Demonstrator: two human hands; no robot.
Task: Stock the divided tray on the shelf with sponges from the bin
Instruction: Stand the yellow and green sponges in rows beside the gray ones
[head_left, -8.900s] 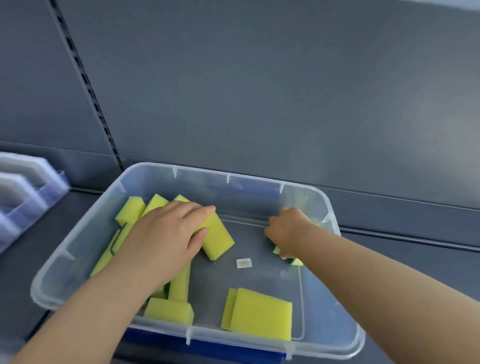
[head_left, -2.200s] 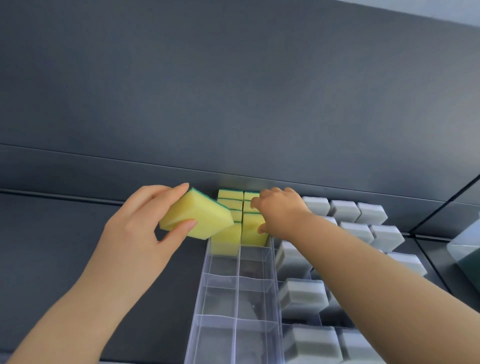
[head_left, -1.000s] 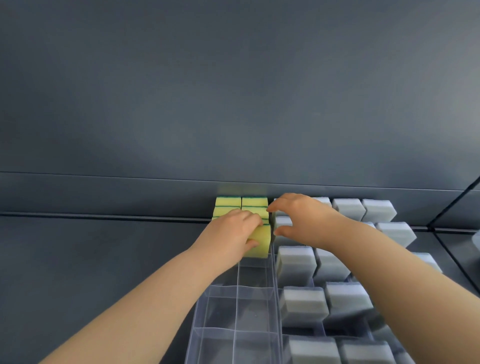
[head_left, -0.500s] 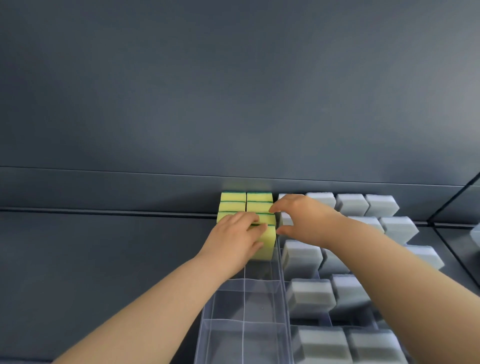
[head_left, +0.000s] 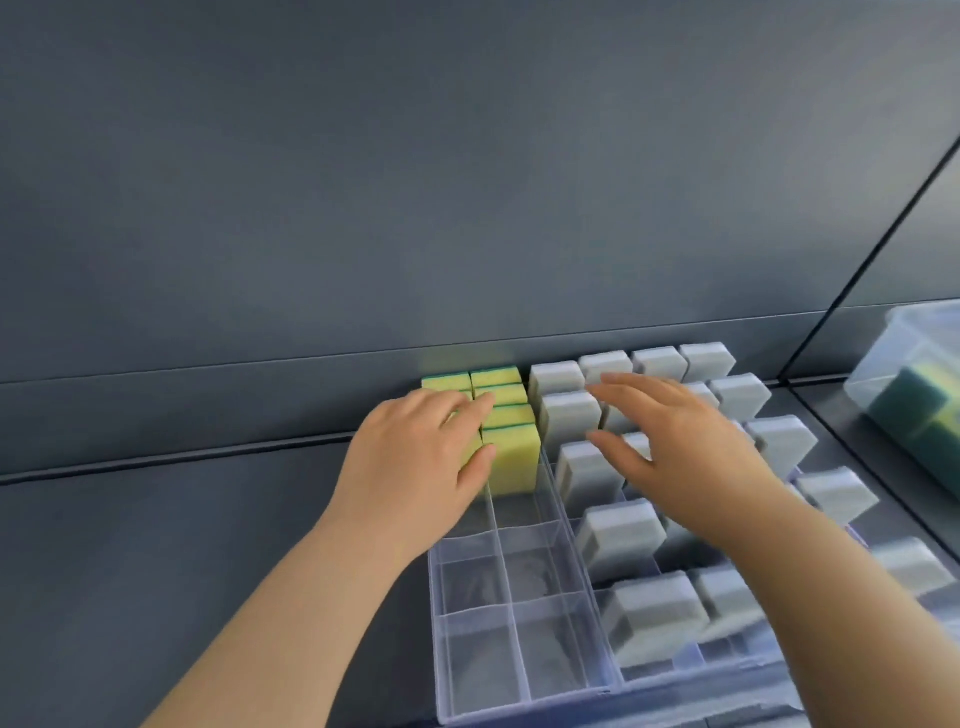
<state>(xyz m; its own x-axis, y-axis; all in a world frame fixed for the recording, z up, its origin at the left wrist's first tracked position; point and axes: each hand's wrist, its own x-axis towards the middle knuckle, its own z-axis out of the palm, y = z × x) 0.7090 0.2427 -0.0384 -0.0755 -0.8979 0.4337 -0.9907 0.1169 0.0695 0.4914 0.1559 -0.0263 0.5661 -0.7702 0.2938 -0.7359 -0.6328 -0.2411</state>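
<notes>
Head view: I'm watching grey sponges (head_left: 618, 535) crowding beside the divided tray (head_left: 478, 654), bin (head_left: 883, 358) sitting far right. Left hand (head_left: 415, 467) is resting, grip slack, on yellow sponges (head_left: 511, 457) at its back; right hand (head_left: 680, 441) is hovering, fingers spread.

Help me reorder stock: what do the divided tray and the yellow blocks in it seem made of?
Clear divided tray: apparently rigid glossy plastic; the shelf shows through its walls. Yellow rectangular blocks: likely matte foam sponge with green scouring layers.

Single head-worn camera looks forward and down — close over the shelf (head_left: 182, 545) and tray (head_left: 519, 613), wall behind.
</notes>
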